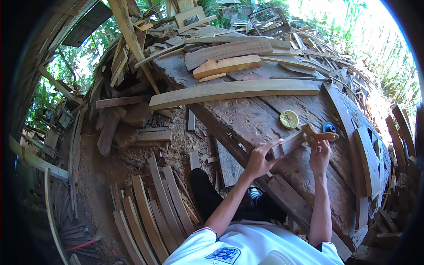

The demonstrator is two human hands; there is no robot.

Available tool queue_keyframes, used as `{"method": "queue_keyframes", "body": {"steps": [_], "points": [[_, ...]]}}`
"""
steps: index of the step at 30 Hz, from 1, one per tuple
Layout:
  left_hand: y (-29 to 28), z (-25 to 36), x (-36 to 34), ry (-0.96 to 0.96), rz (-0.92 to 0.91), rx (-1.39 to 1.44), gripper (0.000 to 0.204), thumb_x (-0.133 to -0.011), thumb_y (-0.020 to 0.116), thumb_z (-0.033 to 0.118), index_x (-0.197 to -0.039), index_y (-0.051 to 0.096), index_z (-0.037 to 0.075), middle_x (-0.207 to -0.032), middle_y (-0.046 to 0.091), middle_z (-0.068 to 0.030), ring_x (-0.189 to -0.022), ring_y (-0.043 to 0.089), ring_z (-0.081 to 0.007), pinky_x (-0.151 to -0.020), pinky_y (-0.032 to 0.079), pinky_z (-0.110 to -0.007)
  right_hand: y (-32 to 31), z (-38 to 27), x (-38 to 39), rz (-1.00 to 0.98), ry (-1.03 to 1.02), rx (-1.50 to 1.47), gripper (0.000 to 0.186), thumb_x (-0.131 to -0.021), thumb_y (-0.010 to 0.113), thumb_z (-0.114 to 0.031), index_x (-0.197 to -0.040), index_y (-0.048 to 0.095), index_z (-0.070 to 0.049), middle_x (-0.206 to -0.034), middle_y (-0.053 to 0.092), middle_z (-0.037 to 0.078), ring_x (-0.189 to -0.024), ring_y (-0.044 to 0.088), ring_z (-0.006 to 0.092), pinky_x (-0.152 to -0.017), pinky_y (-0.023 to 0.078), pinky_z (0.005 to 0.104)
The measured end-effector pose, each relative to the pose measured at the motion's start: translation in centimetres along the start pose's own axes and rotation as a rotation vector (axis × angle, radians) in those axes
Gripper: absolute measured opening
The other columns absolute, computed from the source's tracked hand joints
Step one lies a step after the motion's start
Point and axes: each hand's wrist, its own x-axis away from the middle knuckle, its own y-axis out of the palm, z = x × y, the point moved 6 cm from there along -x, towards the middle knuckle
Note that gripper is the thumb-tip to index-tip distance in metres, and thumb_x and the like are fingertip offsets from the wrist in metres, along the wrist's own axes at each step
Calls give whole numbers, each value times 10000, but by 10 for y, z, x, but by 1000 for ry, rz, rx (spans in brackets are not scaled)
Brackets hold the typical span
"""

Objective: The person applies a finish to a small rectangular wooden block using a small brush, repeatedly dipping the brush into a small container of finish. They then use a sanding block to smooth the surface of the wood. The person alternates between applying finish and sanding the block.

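My left hand (pixel 260 159) grips a short, pale wooden block (pixel 285 146) at the near right part of the weathered plank bench (pixel 227 126). In my right hand (pixel 320 153) is a brush with an orange-brown wooden handle (pixel 326 135); its head is at the far end of the block, and I cannot tell whether they touch. Just beyond sit a round yellowish disc (pixel 289 119) and a small blue round container (pixel 330 128).
A long board (pixel 234 93) lies across the bench, with several offcuts (pixel 227 66) behind it. Curved pieces (pixel 365 161) line the right edge. Planks (pixel 145 212) lean at lower left, near sawdust and scraps on the ground (pixel 172 150). Timber piles and foliage surround the bench.
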Motion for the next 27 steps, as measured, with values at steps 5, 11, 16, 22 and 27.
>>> {"method": "queue_keyframes", "body": {"steps": [5, 11, 16, 22, 27], "points": [[3, -7, 3, -118, -29, 17, 620, -907, 845, 253, -1448, 615, 54, -1249, 747, -220, -1104, 716, -415, -987, 534, -469, 19, -23, 17, -221, -110, -34, 146, -991, 739, -110, -1083, 768, -2, -917, 732, 140, -764, 653, 247, -699, 501, 384], [5, -14, 5, -254, -126, 13, 614, -922, 833, 284, -1441, 615, 40, -1221, 754, -216, -1082, 716, -421, -995, 528, -474, 13, -58, 10, -95, -113, -198, 163, -991, 732, -106, -1104, 784, -1, -852, 731, 121, -712, 629, 240, -696, 494, 374], [1, -1, -1, -70, 2, 18, 603, -926, 832, 294, -1428, 625, 30, -1227, 754, -212, -1062, 716, -421, -1001, 525, -477, -2, -23, 0, 48, 51, -13, 166, -996, 740, -126, -1113, 795, -21, -945, 750, 130, -780, 656, 238, -708, 499, 360], [3, -24, 11, -314, -99, 53, 585, -932, 828, 301, -1414, 640, 28, -1233, 750, -222, -1044, 722, -415, -982, 533, -475, 22, -67, 15, -297, -60, -267, 148, -967, 736, -43, -1095, 807, -18, -942, 751, 121, -780, 665, 205, -694, 503, 335], [-2, -9, 3, -130, -49, 24, 577, -935, 822, 284, -1417, 633, 28, -1229, 748, -229, -1065, 726, -408, -973, 545, -467, 21, -26, 12, -207, 115, -322, 176, -988, 733, -74, -1141, 798, -20, -923, 752, 140, -745, 644, 209, -682, 492, 343]]}}
